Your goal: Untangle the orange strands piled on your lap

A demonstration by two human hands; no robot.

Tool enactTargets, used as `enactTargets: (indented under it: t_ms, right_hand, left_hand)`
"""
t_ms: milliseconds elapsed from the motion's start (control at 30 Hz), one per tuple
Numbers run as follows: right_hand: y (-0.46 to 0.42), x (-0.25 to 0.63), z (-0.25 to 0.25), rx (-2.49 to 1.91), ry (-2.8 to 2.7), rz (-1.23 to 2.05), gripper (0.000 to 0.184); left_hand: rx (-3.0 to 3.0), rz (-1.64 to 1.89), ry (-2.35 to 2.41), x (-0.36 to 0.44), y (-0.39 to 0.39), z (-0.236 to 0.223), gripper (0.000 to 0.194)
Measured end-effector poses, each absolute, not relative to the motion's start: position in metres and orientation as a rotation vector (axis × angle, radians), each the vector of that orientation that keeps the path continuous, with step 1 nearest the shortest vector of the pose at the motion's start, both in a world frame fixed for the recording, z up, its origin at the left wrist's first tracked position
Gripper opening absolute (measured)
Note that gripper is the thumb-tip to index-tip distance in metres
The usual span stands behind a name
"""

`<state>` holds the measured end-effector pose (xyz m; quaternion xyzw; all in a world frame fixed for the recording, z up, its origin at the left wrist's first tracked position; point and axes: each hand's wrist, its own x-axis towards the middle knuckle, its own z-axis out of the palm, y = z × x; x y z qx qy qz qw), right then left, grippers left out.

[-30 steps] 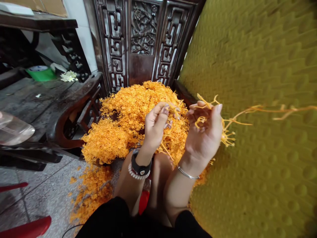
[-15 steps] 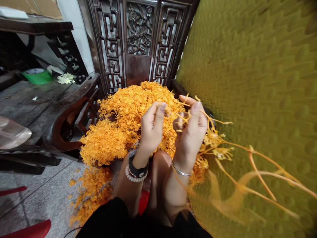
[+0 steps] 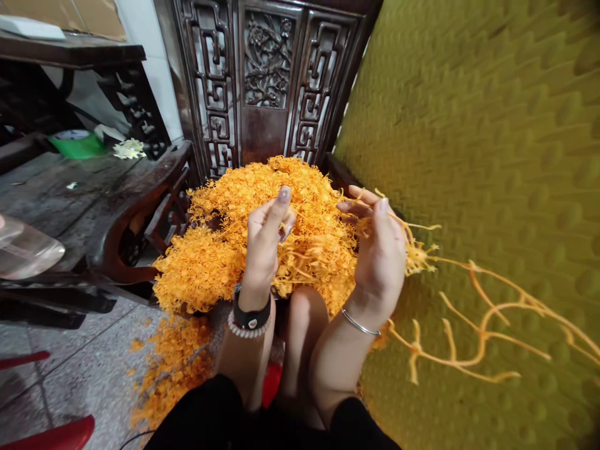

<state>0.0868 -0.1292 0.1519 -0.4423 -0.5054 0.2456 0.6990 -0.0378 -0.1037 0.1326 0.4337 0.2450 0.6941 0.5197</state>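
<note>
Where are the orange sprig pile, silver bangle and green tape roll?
Orange sprig pile [image 3: 225, 240], head view: left side.
Silver bangle [image 3: 359, 325], head view: middle of band.
Green tape roll [image 3: 82, 147], head view: outer side.

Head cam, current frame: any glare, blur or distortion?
Head view: bright highlights on the glossy dark carved wooden panel; same view, streaky blur over the heap of small orange flowers, beside the bare left hand; head view, the olive bumpy sheet looks stretched and soft toward the right edge.
</note>
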Motion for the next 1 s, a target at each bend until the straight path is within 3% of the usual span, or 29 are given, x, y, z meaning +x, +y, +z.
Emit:
enactTargets:
  t_ms: [333, 433, 600, 767, 1000]
  right_hand:
    - [-0.139, 0.078, 0.159, -0.807, -1.131, 0.764, 0.039]
    - [-0.139, 0.074, 0.161, -0.726, -1.145, 0.892, 0.041]
    - [-0.14, 0.066, 0.163, -0.733, -1.145, 0.882, 0.038]
    - [-0.138, 0.063, 0.162, -0.76, -1.212, 0.916, 0.037]
    - [-0.138, 0.06, 0.156, -0.67, -1.159, 0.95, 0.035]
  left_hand:
    - [1.165, 1.457, 0.361, -0.034, -0.106, 0.13, 0.016]
    - [1.295, 1.426, 0.44, -0.034, -0.106, 0.128, 0.023]
    - [1.425, 1.66, 0.749, -0.03, -0.109, 0.126, 0.035]
    - [1.644, 1.656, 0.69, -0.024, -0.116, 0.128, 0.049]
    - [1.929, 1.8, 0.508, -0.011, -0.116, 0.126, 0.028]
